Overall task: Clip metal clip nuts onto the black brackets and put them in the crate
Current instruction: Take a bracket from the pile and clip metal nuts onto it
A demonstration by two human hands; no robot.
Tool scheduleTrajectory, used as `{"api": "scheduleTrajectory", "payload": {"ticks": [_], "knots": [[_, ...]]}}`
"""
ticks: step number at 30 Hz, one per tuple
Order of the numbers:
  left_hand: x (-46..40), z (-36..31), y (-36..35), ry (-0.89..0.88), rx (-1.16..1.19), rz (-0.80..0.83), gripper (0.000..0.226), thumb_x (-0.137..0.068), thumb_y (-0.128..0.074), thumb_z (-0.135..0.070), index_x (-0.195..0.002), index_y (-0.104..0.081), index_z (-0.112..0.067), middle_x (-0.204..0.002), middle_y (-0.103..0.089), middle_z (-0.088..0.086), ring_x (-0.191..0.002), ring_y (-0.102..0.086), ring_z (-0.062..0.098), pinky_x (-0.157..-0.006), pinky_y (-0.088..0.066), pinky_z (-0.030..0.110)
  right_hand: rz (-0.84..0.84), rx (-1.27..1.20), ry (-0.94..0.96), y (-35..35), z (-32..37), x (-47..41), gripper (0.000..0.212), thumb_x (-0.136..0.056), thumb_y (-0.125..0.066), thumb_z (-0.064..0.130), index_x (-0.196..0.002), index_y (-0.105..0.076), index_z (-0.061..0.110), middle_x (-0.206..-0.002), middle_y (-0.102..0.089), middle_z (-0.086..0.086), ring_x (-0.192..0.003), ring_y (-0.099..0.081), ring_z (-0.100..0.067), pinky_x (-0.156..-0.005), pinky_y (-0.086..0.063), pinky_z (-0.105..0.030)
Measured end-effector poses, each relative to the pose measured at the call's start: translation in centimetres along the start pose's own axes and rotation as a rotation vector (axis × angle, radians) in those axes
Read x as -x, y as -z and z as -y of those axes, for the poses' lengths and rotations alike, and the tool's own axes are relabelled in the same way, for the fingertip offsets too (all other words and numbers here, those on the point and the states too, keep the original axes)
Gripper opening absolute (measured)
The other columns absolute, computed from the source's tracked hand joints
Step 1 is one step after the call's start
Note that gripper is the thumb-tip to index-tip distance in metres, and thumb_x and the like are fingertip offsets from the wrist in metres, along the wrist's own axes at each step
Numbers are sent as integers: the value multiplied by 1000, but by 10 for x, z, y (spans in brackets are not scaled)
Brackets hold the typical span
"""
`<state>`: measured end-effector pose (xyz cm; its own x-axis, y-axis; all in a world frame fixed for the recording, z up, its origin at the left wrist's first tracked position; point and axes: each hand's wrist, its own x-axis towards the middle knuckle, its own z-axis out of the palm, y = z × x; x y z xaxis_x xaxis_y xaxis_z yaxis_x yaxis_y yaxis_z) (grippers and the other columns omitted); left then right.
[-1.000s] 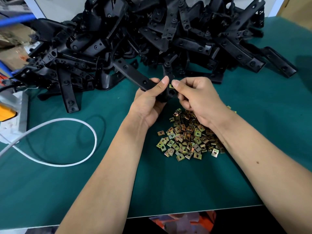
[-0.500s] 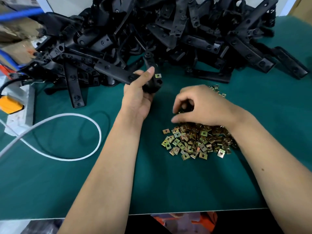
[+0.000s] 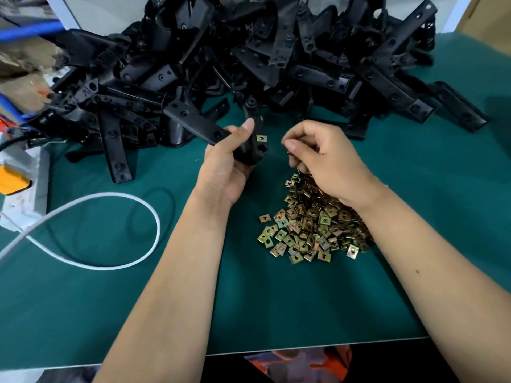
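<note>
Bracket (image 3: pixel 210 131) in left hand (image 3: pixel 224 167), overhanging green mat (image 3: pixel 249 313).

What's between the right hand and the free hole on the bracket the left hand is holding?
Nothing visible. The right hand sits beside the bracket held by the left hand, with only bare green mat in the gap. One clip nut is already on; the hole below it faces the right hand.
</note>
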<state>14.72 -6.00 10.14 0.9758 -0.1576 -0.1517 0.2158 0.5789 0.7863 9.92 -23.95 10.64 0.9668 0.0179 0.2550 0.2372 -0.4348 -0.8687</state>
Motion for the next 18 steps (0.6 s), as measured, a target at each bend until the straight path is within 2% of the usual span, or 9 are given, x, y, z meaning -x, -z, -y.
{"api": "scheduleTrajectory", "payload": {"ticks": [3,7,11,12,15,16,18], "knots": [[1,1,0,17,13,12,31,-86,-79,-10,-106,-56,-10,-90,-66,5,-76,-72,19,-67,-58,29,-42,-102,-52,-2,-3,-2,22,-105,-56,10,-110,-76,17,-76,-70,5,-64,-60,-5,-61,-48,-16],[1,0,1,30,21,19,21,-87,-77,-6,-94,-58,-11,-81,-68,2,-73,-71,17,-64,-58,30,-50,-163,-120,-1,-4,-2,18,-100,-64,4,-108,-76,15,-84,-79,-1,-73,-75,-11,-67,-54,-17],[2,0,0,40,16,47,17,-89,-74,-6,-88,-59,-13,-71,-67,-5,-69,-69,12,-64,-57,28,-114,-203,-107,2,-3,-3,13,-99,-65,7,-103,-73,17,-90,-81,2,-84,-78,-16,-70,-56,-20],[3,0,0,45,14,53,16,-89,-74,-7,-91,-60,-13,-76,-68,-4,-71,-69,13,-64,-57,27,-131,-251,-119,2,-3,-3,12,-99,-64,6,-103,-71,16,-93,-81,0,-86,-78,-17,-70,-56,-21],[4,0,-2,68,4,76,26,-88,-75,-12,-108,-58,-12,-107,-70,7,-87,-71,18,-68,-58,27,-171,-381,-173,1,-2,-4,12,-97,-69,7,-97,-74,17,-97,-80,-1,-91,-75,-14,-72,-55,-23],[4,1,-2,72,-7,95,24,-88,-75,-13,-105,-59,-12,-109,-70,9,-88,-72,18,-69,-58,28,-188,-398,-179,0,-2,-4,12,-94,-72,7,-95,-77,18,-94,-79,0,-88,-72,-12,-74,-54,-24],[4,2,-2,71,-46,143,13,-88,-74,-13,-88,-61,-14,-100,-72,7,-81,-72,17,-66,-57,28,-214,-478,-198,-1,-1,-3,11,-91,-76,7,-92,-79,18,-87,-76,1,-78,-66,-10,-74,-54,-26]]}}
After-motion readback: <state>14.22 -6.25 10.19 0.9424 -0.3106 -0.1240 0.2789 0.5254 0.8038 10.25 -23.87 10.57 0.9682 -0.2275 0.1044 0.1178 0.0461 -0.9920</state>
